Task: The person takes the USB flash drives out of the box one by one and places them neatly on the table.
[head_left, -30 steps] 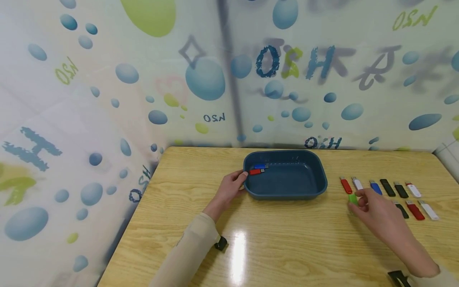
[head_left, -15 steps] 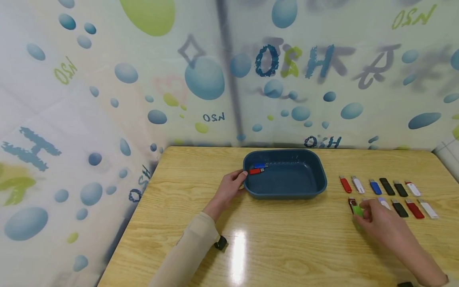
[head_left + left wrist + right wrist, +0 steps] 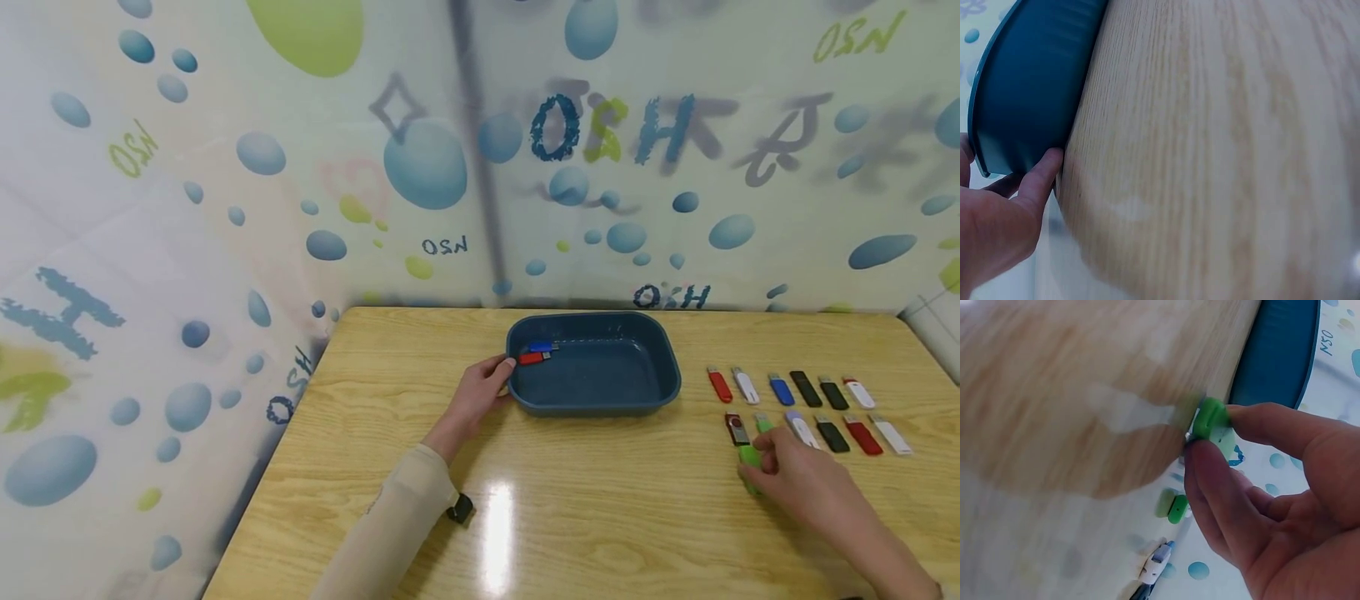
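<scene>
A dark blue tray [image 3: 670, 392] sits mid-table with a blue USB stick [image 3: 542, 347] and a red USB stick [image 3: 533, 358] in its far left corner. My left hand [image 3: 480, 396] grips the tray's left rim [image 3: 997, 125]. My right hand [image 3: 787, 475] is right of the tray, near the table's front, and pinches a green USB stick [image 3: 748, 456] [image 3: 1211, 420] between thumb and fingers just above the wood. Two rows of USB sticks lie beside it, among them a dark red one [image 3: 737, 428], a red one [image 3: 720, 385] and a white one [image 3: 746, 385].
The wooden table [image 3: 570, 517] is backed by a bubble-printed plastic sheet [image 3: 225, 208]. More sticks lie at the right: blue [image 3: 781, 389], black [image 3: 805, 388], red [image 3: 862, 436], white [image 3: 892, 435]. A second green stick [image 3: 1176, 508] lies on the table.
My right hand has drawn back toward me with the green stick, uncovering the dark red stick and the front row. The left hand and tray have not moved.
</scene>
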Demonstrator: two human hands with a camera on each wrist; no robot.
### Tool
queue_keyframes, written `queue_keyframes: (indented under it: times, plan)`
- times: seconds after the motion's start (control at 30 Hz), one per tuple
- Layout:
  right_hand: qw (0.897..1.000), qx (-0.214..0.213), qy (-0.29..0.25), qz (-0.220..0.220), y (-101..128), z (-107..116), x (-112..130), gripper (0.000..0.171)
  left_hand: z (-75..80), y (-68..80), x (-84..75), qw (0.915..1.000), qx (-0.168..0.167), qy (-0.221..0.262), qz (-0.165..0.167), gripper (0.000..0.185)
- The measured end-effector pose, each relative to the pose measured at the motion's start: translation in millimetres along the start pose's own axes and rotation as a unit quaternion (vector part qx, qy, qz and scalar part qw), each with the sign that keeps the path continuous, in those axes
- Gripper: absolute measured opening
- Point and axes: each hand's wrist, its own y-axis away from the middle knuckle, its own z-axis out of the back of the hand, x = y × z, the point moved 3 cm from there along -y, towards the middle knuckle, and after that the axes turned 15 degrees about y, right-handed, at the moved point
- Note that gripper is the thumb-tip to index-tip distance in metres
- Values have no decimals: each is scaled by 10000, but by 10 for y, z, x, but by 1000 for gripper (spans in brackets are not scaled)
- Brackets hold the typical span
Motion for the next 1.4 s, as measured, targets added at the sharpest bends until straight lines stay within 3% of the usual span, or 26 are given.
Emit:
queue_keyframes:
  times: [0.37,0.8,1.13,1.4]
  plan:
    - [9978,643,100,-149,-12,9,14,44,0,-7,-3,10000,0,-46,7,54]
    - [9962,793,306,-166,-31,-12,5,45,12,-23,12,10000,-16,-47,23,54]
    - [9962,761,397,-151,-9,41,-12,58,5,4,2,10000,9,16,10,55]
    - [9993,-81,354,90,16,279,139,34,1,11,2,9999,54,100,-95,58]
